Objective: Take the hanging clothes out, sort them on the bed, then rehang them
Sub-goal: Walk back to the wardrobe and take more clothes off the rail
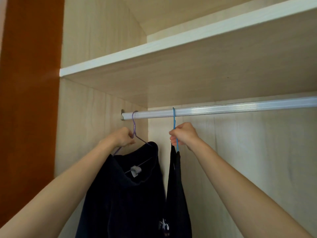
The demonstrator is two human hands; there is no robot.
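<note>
1. Risk: both hooks sit over the rail [223, 108]. A pull outward rather than upward would likely snag them, or tilt a hanger and shed its cloth.
2. Left hand [122, 137] grips the purple hanger [134, 125] at its neck. Right hand [184, 134] has its fingers [173, 140] clenched round the blue hanger [174, 121].
3. Dark top [128, 194], grey neck label, hangs at the rail's left end. Narrow dark garment [176, 186] hangs just beside it, edge-on.

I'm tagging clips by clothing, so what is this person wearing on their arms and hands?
Nothing visible. The left hand and right hand are bare: no gloves, and no rings or watch show. The left arm and right arm are uncovered down to the frame's edge, with no sleeve, bracelet or marking.
</note>
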